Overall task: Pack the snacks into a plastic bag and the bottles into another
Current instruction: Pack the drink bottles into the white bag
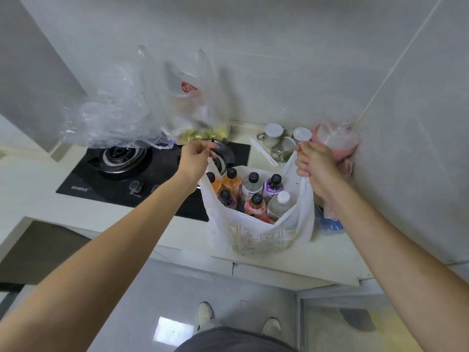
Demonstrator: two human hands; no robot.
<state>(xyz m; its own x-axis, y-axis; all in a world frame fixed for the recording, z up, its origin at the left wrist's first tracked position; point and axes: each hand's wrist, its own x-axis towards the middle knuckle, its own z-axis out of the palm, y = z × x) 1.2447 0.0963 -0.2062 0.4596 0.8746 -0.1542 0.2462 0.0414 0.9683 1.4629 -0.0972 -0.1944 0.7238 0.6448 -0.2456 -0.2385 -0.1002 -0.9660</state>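
Observation:
A white printed plastic bag (256, 237) stands on the counter and holds several upright bottles (253, 196) with black and white caps. My left hand (195, 158) grips the bag's left handle, and my right hand (314, 163) grips its right handle; together they hold the mouth wide. Behind my left hand a clear plastic bag (195, 107) with a red logo stands by the wall, with yellowish snacks (203, 130) at its bottom.
A black gas stove (132, 166) fills the counter's left half, with crumpled clear plastic (111, 118) over its back. Glass jars (279, 141) and a white knife (264, 154) sit behind the bottle bag. A pink container (337, 143) rests against the right wall.

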